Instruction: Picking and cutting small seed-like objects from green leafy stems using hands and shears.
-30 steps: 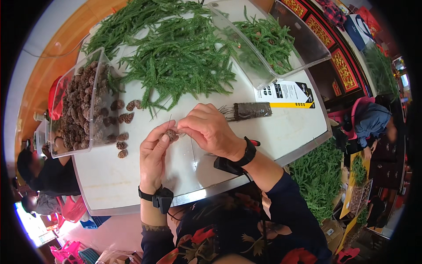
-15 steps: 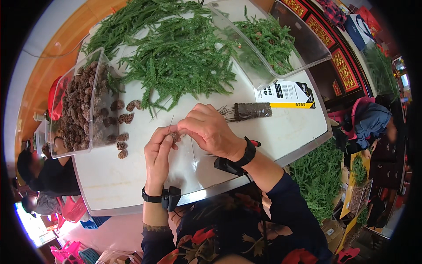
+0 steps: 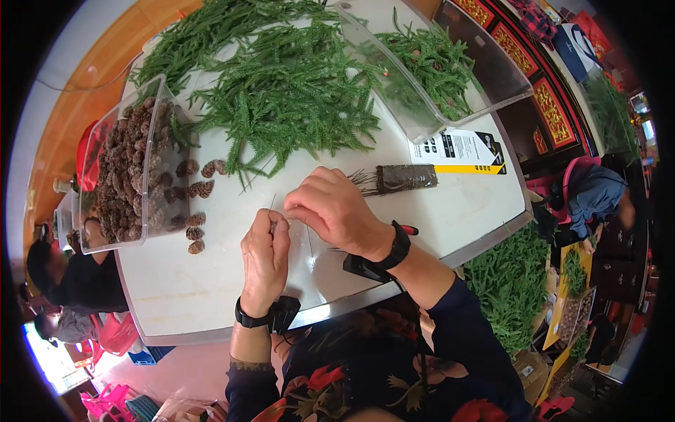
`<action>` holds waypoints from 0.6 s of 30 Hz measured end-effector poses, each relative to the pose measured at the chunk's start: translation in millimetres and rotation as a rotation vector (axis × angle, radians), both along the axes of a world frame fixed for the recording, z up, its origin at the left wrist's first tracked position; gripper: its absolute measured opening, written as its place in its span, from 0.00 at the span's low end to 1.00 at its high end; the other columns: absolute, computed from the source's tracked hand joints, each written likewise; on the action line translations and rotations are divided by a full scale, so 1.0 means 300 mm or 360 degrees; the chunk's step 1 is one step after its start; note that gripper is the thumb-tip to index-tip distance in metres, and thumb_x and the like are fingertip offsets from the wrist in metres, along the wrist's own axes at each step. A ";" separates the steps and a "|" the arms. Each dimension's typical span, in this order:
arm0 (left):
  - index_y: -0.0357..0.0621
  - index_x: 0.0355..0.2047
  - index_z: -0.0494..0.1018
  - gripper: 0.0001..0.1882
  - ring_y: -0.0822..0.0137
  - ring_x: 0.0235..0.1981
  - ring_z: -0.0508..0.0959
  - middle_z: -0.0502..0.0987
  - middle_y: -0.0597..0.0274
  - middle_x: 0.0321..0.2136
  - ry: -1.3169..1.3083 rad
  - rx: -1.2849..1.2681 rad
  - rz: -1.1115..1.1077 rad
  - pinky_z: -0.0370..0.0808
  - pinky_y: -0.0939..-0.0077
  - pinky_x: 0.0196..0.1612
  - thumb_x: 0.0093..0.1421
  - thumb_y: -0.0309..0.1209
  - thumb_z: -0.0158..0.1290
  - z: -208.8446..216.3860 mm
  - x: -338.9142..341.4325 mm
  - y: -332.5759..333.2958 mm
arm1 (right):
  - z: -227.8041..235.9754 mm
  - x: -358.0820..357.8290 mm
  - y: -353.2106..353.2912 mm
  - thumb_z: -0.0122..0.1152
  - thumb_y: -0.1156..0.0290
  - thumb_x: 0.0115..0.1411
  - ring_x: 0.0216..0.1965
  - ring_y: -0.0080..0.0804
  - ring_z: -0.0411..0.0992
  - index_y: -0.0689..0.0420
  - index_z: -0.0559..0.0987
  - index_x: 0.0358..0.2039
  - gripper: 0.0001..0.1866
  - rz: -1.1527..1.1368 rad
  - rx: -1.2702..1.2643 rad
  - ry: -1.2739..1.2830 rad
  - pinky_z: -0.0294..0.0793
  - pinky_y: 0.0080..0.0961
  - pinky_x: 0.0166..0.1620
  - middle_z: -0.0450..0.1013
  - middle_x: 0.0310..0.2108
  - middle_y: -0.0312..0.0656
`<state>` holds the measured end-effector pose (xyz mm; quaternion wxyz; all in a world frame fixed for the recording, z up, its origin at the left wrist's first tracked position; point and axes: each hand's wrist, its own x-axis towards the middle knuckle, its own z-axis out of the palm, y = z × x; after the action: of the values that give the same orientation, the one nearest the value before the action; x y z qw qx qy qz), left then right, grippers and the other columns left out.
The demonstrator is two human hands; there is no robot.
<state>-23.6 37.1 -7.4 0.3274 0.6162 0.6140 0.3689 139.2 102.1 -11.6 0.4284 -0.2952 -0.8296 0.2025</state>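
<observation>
Near the table's front, my left hand (image 3: pixel 264 257) is closed on a small pinecone (image 3: pixel 273 227), now almost wholly covered by the fingers. A thin dark wire (image 3: pixel 273 201) sticks up beside its fingertips. Close against it, my right hand (image 3: pixel 329 211) pinches what looks like the same wire; its grip is partly hidden. To the right lies a wrapped bundle of dark wires (image 3: pixel 406 178), loose ends toward my right hand. Several loose pinecones (image 3: pixel 201 188) lie on the white table left of my hands.
A clear bin of pinecones (image 3: pixel 126 169) stands at the left. Green artificial sprigs (image 3: pixel 295 91) cover the far middle. A clear bin (image 3: pixel 422 105) with more sprigs leans at the far right, by a yellow-and-white card (image 3: pixel 464 151). A red-tipped tool (image 3: pixel 410 230) lies by my right wrist.
My left hand has turned and shifted slightly right, its fingers closing over the pinecone, which showed more before. My right hand has barely moved.
</observation>
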 end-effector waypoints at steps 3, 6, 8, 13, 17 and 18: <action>0.37 0.33 0.66 0.07 0.74 0.23 0.64 0.65 0.64 0.21 -0.0188 -0.0043 0.0061 0.63 0.79 0.27 0.67 0.27 0.43 -0.008 -0.006 -0.007 | 0.027 0.009 -0.024 0.65 0.74 0.56 0.33 0.26 0.71 0.58 0.79 0.37 0.08 -0.0047 -0.0828 0.0341 0.70 0.25 0.37 0.72 0.27 0.36; 0.39 0.32 0.65 0.08 0.78 0.24 0.63 0.64 0.69 0.22 -0.0392 -0.0048 0.0105 0.60 0.82 0.27 0.68 0.29 0.41 -0.014 0.004 -0.007 | 0.025 0.014 -0.016 0.61 0.75 0.59 0.34 0.25 0.72 0.60 0.79 0.42 0.10 0.0141 -0.0921 0.0248 0.72 0.23 0.39 0.72 0.29 0.38; 0.38 0.33 0.66 0.06 0.77 0.22 0.62 0.64 0.68 0.19 -0.0623 -0.0072 0.0093 0.60 0.80 0.25 0.67 0.27 0.44 -0.011 0.013 -0.009 | 0.017 0.009 -0.017 0.60 0.76 0.61 0.35 0.25 0.72 0.61 0.79 0.44 0.11 0.0238 -0.0967 0.0202 0.73 0.22 0.40 0.72 0.29 0.38; 0.37 0.34 0.67 0.06 0.75 0.20 0.62 0.66 0.66 0.18 -0.0519 -0.0142 0.0032 0.62 0.78 0.24 0.66 0.27 0.46 -0.018 -0.014 -0.013 | -0.002 -0.024 -0.027 0.55 0.78 0.63 0.38 0.28 0.73 0.58 0.79 0.49 0.14 0.0504 -0.1041 0.0557 0.74 0.21 0.45 0.72 0.34 0.38; 0.36 0.36 0.68 0.05 0.68 0.19 0.69 0.70 0.58 0.19 -0.0205 -0.0023 0.0001 0.67 0.74 0.25 0.66 0.26 0.45 -0.010 -0.021 -0.017 | -0.013 -0.039 -0.022 0.54 0.79 0.64 0.40 0.28 0.74 0.58 0.79 0.50 0.14 0.0551 -0.1061 0.0593 0.74 0.21 0.46 0.72 0.37 0.38; 0.36 0.36 0.68 0.05 0.68 0.19 0.69 0.70 0.58 0.19 -0.0205 -0.0026 0.0002 0.67 0.74 0.25 0.66 0.26 0.45 -0.014 -0.020 -0.016 | -0.015 -0.039 -0.019 0.54 0.79 0.64 0.40 0.27 0.74 0.58 0.79 0.50 0.14 0.0537 -0.1046 0.0540 0.74 0.21 0.46 0.72 0.38 0.39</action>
<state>-29.5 32.3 -11.4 0.3709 0.5882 0.5951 0.4029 127.6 96.3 -16.1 0.4030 -0.2385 -0.6750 0.5702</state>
